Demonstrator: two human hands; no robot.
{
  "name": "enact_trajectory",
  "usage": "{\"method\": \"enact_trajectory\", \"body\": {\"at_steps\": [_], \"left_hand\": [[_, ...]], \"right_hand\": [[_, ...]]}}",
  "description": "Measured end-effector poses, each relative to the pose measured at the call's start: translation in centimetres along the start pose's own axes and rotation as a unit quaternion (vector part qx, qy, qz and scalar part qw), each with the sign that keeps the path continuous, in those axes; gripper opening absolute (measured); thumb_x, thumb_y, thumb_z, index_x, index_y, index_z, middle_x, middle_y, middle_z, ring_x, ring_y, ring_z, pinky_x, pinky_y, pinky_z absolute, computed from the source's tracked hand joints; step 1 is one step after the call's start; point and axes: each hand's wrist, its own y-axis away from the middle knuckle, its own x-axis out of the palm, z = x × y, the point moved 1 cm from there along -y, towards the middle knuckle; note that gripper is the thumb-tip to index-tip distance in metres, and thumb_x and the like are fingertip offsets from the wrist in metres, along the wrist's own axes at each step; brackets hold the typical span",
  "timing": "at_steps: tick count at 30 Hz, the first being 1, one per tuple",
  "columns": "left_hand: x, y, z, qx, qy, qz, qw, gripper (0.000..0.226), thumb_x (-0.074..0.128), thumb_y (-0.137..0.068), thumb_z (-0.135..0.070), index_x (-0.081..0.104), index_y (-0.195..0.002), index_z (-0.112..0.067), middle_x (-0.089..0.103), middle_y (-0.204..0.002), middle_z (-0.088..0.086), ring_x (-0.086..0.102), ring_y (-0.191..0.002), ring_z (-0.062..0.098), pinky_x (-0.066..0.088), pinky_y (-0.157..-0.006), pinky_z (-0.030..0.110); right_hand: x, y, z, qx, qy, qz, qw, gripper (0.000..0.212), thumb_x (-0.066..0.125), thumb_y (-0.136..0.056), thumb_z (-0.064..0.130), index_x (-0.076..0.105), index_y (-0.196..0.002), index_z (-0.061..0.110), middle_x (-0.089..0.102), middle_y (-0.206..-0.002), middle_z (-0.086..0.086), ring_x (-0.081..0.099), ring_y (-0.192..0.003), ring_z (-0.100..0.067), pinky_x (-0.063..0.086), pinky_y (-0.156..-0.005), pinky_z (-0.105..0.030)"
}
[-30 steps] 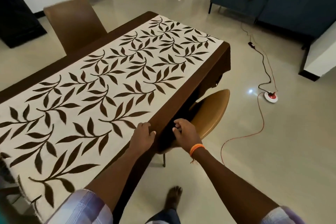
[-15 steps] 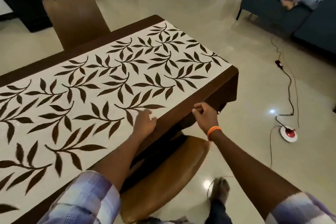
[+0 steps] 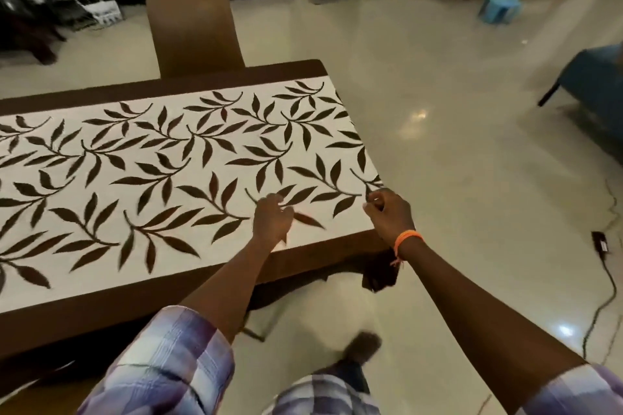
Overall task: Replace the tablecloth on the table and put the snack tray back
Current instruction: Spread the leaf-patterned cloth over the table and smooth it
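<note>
The white tablecloth point(image 3: 175, 158) (brown leaves, brown edge) lies flat. Left hand point(image 3: 272, 222) fingers curl on it; right hand point(image 3: 391, 214) pinches its corner.

Both my arms reach forward, bare below rolled plaid sleeves. My left hand point(image 3: 272, 221) sits knuckles up with its fingers curled under. My right hand point(image 3: 389, 212), an orange band at its wrist, has its fingers curled inward, fingertips pinched together at the front.
</note>
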Motion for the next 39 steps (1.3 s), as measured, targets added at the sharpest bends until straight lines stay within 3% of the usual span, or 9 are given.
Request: {"method": "enact_trajectory", "body": {"at_steps": [3, 10, 16, 21, 23, 26, 31, 35, 39], "left_hand": [[4.8, -3.8, -4.0, -0.018, -0.006, -0.05, 0.999, 0.041, 0.062, -0.09, -0.022, 0.056, -0.127, -0.005, 0.058, -0.13, 0.015, 0.055, -0.12, 0.03, 0.042, -0.099, 0.034], [13.6, -12.3, -13.6, -0.127, -0.144, -0.088, 0.977, 0.056, 0.055, -0.093, -0.038, 0.042, -0.137, -0.006, 0.042, -0.141, 0.017, 0.039, -0.132, 0.036, 0.034, -0.106, 0.049], [17.5, -19.6, -19.8, -0.24, -0.07, -0.109, 0.962, 0.055, 0.059, -0.09, -0.034, 0.042, -0.133, -0.005, 0.043, -0.135, 0.017, 0.043, -0.126, 0.039, 0.042, -0.1, 0.048], [19.4, -27.7, -23.6, -0.391, -0.008, -0.151, 0.908, 0.069, 0.062, -0.089, -0.042, 0.033, -0.144, -0.011, 0.034, -0.145, 0.016, 0.031, -0.135, 0.038, 0.033, -0.108, 0.053], [19.4, -30.5, -25.2, -0.392, 0.01, -0.155, 0.907, 0.07, 0.064, -0.087, -0.041, 0.038, -0.142, -0.007, 0.04, -0.143, 0.02, 0.038, -0.133, 0.039, 0.038, -0.107, 0.049], [19.2, -35.4, -28.1, -0.36, 0.083, -0.172, 0.913, 0.054, 0.065, -0.081, -0.037, 0.062, -0.118, 0.002, 0.064, -0.12, 0.023, 0.059, -0.116, 0.037, 0.049, -0.098, 0.045], [17.4, -44.7, -32.0, -0.371, 0.117, -0.223, 0.894, 0.041, 0.064, -0.089, -0.027, 0.063, -0.117, 0.004, 0.067, -0.118, 0.021, 0.061, -0.114, 0.035, 0.048, -0.097, 0.039], [15.0, -53.8, -32.3, -0.428, 0.096, -0.287, 0.852, 0.059, 0.065, -0.089, -0.035, 0.051, -0.131, 0.003, 0.056, -0.131, 0.024, 0.052, -0.125, 0.039, 0.043, -0.105, 0.042], [11.5, -64.8, -31.9, -0.528, 0.14, -0.268, 0.794, 0.08, 0.059, -0.09, -0.045, 0.024, -0.149, -0.002, 0.021, -0.155, 0.026, 0.018, -0.143, 0.047, 0.022, -0.115, 0.061]], "right_hand": [[-2.3, -6.9, -1.4, -0.041, 0.028, 0.055, 0.997, 0.026, 0.067, -0.085, 0.02, 0.064, -0.109, 0.012, 0.068, -0.09, -0.005, 0.062, -0.087, -0.02, 0.05, -0.084, -0.03], [-7.9, -23.6, -3.8, -0.044, 0.065, 0.158, 0.984, 0.026, 0.068, -0.085, 0.02, 0.063, -0.108, 0.01, 0.068, -0.095, -0.009, 0.06, -0.084, -0.02, 0.049, -0.083, -0.028], [-10.2, -37.9, -2.0, -0.083, 0.075, 0.217, 0.97, 0.026, 0.069, -0.086, 0.019, 0.063, -0.109, 0.01, 0.061, -0.087, -0.003, 0.06, -0.084, -0.02, 0.049, -0.079, -0.029], [-9.2, -50.8, 0.3, -0.133, 0.078, 0.283, 0.947, 0.029, 0.068, -0.086, 0.02, 0.062, -0.113, 0.009, 0.062, -0.088, -0.003, 0.062, -0.092, -0.023, 0.046, -0.08, -0.026], [-9.2, -55.7, 1.7, -0.148, 0.092, 0.306, 0.936, 0.029, 0.068, -0.085, 0.019, 0.062, -0.112, 0.008, 0.065, -0.093, -0.007, 0.063, -0.097, -0.026, 0.047, -0.083, -0.027], [-8.7, -63.7, 5.3, -0.186, 0.106, 0.357, 0.909, 0.032, 0.068, -0.085, 0.02, 0.062, -0.115, 0.009, 0.067, -0.108, -0.012, 0.062, -0.102, -0.029, 0.048, -0.088, -0.031], [-6.1, -75.1, 11.8, -0.239, 0.124, 0.393, 0.879, 0.03, 0.067, -0.085, 0.023, 0.062, -0.112, 0.011, 0.067, -0.108, -0.01, 0.062, -0.102, -0.026, 0.043, -0.083, -0.024], [-1.4, -83.2, 17.0, -0.293, 0.137, 0.431, 0.842, 0.03, 0.068, -0.085, 0.024, 0.062, -0.113, 0.014, 0.068, -0.108, -0.009, 0.062, -0.102, -0.025, 0.045, -0.086, -0.024], [4.5, -91.9, 23.5, -0.319, 0.141, 0.444, 0.826, 0.03, 0.068, -0.087, 0.024, 0.062, -0.113, 0.011, 0.069, -0.107, -0.011, 0.062, -0.102, -0.024, 0.044, -0.086, -0.024]]}}
